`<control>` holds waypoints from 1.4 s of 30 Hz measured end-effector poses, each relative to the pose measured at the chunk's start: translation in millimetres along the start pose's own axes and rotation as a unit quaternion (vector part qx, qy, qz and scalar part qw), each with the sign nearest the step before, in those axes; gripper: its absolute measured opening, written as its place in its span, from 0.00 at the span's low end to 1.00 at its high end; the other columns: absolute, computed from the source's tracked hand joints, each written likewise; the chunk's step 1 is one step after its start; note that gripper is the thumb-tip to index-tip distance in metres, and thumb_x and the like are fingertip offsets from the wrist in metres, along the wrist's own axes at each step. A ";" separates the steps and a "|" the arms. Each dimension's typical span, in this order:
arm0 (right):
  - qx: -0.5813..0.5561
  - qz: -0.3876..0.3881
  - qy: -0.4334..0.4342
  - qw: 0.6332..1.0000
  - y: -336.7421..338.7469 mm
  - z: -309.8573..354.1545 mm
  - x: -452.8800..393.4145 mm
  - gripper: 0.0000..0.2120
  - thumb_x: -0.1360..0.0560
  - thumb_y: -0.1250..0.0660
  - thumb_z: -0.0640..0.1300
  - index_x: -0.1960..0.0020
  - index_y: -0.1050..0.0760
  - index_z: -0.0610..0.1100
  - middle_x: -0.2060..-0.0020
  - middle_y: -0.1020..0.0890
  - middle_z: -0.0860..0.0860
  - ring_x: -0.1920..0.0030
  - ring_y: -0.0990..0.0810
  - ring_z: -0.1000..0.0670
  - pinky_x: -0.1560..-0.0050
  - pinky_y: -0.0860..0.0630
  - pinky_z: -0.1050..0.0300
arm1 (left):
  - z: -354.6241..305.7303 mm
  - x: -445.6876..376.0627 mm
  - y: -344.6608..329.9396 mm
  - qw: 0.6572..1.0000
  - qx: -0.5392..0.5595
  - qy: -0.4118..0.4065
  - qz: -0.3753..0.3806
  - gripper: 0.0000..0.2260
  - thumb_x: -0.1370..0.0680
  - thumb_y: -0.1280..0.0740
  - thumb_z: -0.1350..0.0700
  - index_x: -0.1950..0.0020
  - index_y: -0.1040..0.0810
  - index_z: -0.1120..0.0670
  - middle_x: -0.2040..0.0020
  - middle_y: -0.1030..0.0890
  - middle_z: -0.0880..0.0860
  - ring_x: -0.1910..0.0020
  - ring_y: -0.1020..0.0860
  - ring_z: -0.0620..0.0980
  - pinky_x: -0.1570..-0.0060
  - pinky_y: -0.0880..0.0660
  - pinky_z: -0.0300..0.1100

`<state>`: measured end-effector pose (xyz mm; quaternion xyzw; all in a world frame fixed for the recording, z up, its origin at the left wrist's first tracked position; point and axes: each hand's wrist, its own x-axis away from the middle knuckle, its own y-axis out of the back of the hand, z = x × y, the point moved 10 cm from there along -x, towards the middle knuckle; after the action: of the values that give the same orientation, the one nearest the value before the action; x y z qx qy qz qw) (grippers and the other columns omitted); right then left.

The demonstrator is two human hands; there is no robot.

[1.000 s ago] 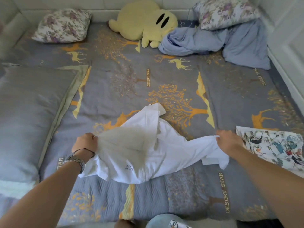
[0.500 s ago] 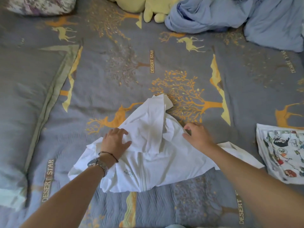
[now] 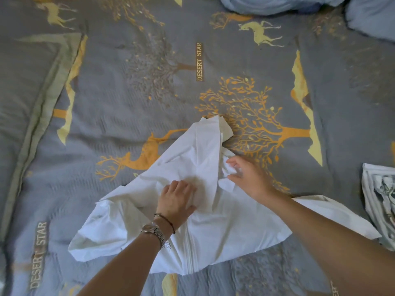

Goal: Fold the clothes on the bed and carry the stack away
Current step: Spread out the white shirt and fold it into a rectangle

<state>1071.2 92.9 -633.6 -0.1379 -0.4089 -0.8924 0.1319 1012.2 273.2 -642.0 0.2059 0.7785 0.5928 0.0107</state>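
On the bed [image 3: 277, 60] the white shirt [image 3: 213, 238] now lies flat where we held it stretched; our left hand [image 3: 177, 199] presses it open-palmed, right hand [image 3: 248, 176] open, smoothing — folding can begin

The grey printed bed [image 3: 213, 60] bears a white garment [image 3: 224, 231] and a patterned garment [image 3: 382, 201].

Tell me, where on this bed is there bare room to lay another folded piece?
Bare bedspread lies beyond the white shirt, up to the blue blanket, and between the shirt and the grey pillow at left. It is crowded near the printed garment, by the shirt's right corner.
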 end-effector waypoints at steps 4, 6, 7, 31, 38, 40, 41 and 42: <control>-0.016 0.000 0.017 1.000 -0.9 0.4 -7.5 0.16 0.31 0.29 0.38 0.44 0.24 0.47 0.51 0.20 0.50 0.48 0.21 0.49 0.46 0.25 0.50 | -4.1 1.1 5.7 0.997 0.024 -0.041 -0.055 0.11 0.37 0.28 0.51 0.56 0.18 0.50 0.61 0.18 0.47 0.61 0.18 0.51 0.62 0.23 0.39; -0.017 0.007 0.020 1.000 -0.5 2.3 -10.5 0.16 0.31 0.30 0.36 0.44 0.24 0.46 0.51 0.20 0.49 0.50 0.21 0.48 0.46 0.25 0.48 | -3.8 1.2 11.9 0.996 0.040 -0.047 -0.061 0.09 0.31 0.37 0.52 0.58 0.18 0.50 0.63 0.18 0.47 0.63 0.18 0.49 0.65 0.25 0.37; -0.020 0.011 0.020 1.000 0.7 3.4 -12.3 0.16 0.31 0.30 0.36 0.44 0.24 0.45 0.52 0.20 0.49 0.50 0.21 0.48 0.47 0.25 0.47 | 0.5 -0.4 15.9 0.995 0.067 -0.033 -0.065 0.10 0.29 0.40 0.52 0.58 0.19 0.51 0.63 0.18 0.48 0.64 0.18 0.50 0.66 0.25 0.38; -0.015 -0.058 0.032 0.998 29.9 63.4 -153.7 0.16 0.29 0.29 0.41 0.42 0.25 0.44 0.45 0.22 0.50 0.44 0.26 0.49 0.45 0.30 0.56 | 297.3 -87.1 110.4 0.821 0.281 0.436 -0.237 0.12 0.21 0.43 0.55 0.42 0.25 0.59 0.47 0.21 0.63 0.46 0.25 0.63 0.51 0.31 0.48; -0.065 -0.026 -0.073 0.995 13.2 21.3 -158.6 0.21 0.31 0.26 0.45 0.40 0.26 0.42 0.48 0.21 0.47 0.47 0.23 0.46 0.45 0.26 0.46 | 303.2 -86.5 67.3 0.806 0.325 0.476 -0.137 0.21 0.30 0.30 0.42 0.42 0.25 0.51 0.50 0.21 0.51 0.47 0.24 0.55 0.48 0.27 0.47; -0.101 0.010 -0.103 0.989 7.6 6.0 -153.4 0.17 0.31 0.26 0.46 0.46 0.25 0.43 0.53 0.20 0.48 0.52 0.22 0.47 0.49 0.25 0.49 | 304.2 -90.1 68.3 0.808 0.317 0.476 -0.142 0.21 0.32 0.27 0.43 0.44 0.25 0.51 0.52 0.21 0.50 0.51 0.24 0.53 0.51 0.28 0.45; -0.120 0.031 -0.105 0.987 4.8 1.8 -150.7 0.13 0.32 0.25 0.46 0.51 0.24 0.44 0.58 0.20 0.50 0.57 0.22 0.49 0.54 0.25 0.55 | 304.6 -93.1 70.8 0.811 0.313 0.472 -0.148 0.20 0.33 0.27 0.44 0.46 0.24 0.52 0.54 0.22 0.50 0.53 0.25 0.52 0.54 0.28 0.44; -0.131 0.050 -0.100 0.985 3.3 0.6 -148.4 0.10 0.32 0.25 0.45 0.56 0.25 0.44 0.63 0.22 0.52 0.62 0.25 0.51 0.61 0.28 0.61 | 304.4 -96.9 74.0 0.816 0.306 0.466 -0.152 0.18 0.32 0.27 0.45 0.48 0.23 0.52 0.56 0.22 0.51 0.55 0.25 0.51 0.55 0.29 0.44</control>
<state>1210.0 109.4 -683.5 -0.2628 -0.2919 -0.9123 0.1157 1203.0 536.3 -685.8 -0.2237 0.8530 0.3398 -0.3269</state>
